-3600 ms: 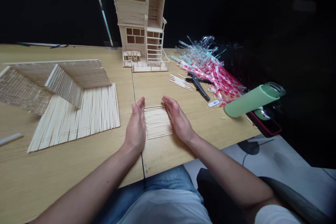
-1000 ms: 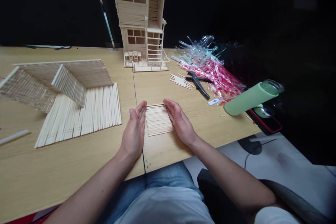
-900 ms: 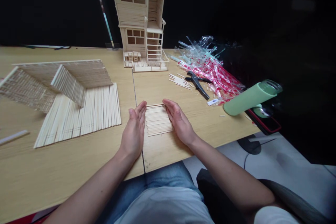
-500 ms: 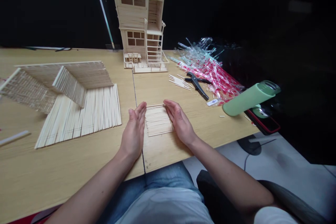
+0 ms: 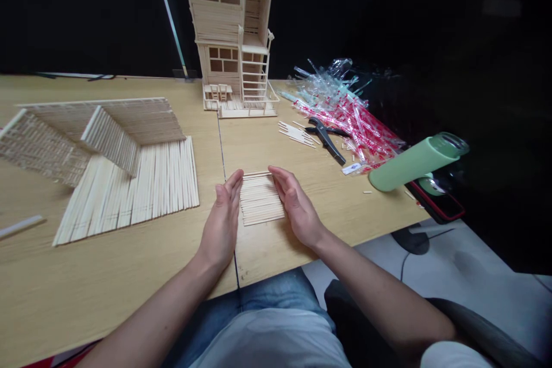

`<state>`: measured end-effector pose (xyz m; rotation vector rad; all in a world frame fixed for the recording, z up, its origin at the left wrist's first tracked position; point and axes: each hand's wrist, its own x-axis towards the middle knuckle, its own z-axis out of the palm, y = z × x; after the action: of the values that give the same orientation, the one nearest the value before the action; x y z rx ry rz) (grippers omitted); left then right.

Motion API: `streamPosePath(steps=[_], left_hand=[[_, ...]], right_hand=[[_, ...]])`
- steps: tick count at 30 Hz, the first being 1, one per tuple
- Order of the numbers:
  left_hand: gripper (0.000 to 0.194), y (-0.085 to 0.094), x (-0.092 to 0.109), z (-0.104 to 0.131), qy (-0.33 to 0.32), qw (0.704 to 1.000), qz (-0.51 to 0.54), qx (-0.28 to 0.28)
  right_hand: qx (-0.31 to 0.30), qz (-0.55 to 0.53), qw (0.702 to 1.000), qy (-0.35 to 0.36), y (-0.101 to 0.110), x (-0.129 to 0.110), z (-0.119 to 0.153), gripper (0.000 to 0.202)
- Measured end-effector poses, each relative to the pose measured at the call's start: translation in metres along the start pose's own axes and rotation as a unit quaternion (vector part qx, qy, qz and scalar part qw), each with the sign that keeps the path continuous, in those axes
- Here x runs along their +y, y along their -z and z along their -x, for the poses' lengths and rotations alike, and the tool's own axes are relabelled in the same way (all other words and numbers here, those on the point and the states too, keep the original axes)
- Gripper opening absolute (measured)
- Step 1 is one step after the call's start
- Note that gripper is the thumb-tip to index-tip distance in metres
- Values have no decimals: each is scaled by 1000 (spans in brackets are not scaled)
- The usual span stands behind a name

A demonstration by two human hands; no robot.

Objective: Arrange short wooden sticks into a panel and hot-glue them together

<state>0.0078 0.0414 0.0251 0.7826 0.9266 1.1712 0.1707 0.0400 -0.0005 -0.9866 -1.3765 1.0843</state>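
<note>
With fingers (image 5: 279,176) straight, together, flanking sticks (image 5: 261,199) between left hand (image 5: 221,223) and right hand (image 5: 301,214), likely keeping them aligned.

Surface (image 5: 107,276): pale wood, dark seam (image 5: 221,141) down mid-frame. Upper centre: upright stick-built house (image 5: 218,17). Left: partly walled stick model (image 5: 112,144); white strip (image 5: 19,226) at far left. Centre: flat panel of parallel sticks (image 5: 262,198). Right of centre: loose sticks (image 5: 296,133), black hand tool (image 5: 326,141), heap of clear and red wrappers (image 5: 349,118). Right: green bottle (image 5: 411,165), red-edged phone (image 5: 442,204) near the edge
</note>
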Motion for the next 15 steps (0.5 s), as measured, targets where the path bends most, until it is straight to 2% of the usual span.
streamPosePath(steps=[9, 15], left_hand=[[64, 2, 0, -1, 1, 1000, 6, 2], [63, 2, -1, -2, 7, 1000, 23, 3]], right_hand=[[15, 13, 1000, -12, 0, -2, 2, 58], [-1, -9, 1000, 2, 0, -1, 3, 50]])
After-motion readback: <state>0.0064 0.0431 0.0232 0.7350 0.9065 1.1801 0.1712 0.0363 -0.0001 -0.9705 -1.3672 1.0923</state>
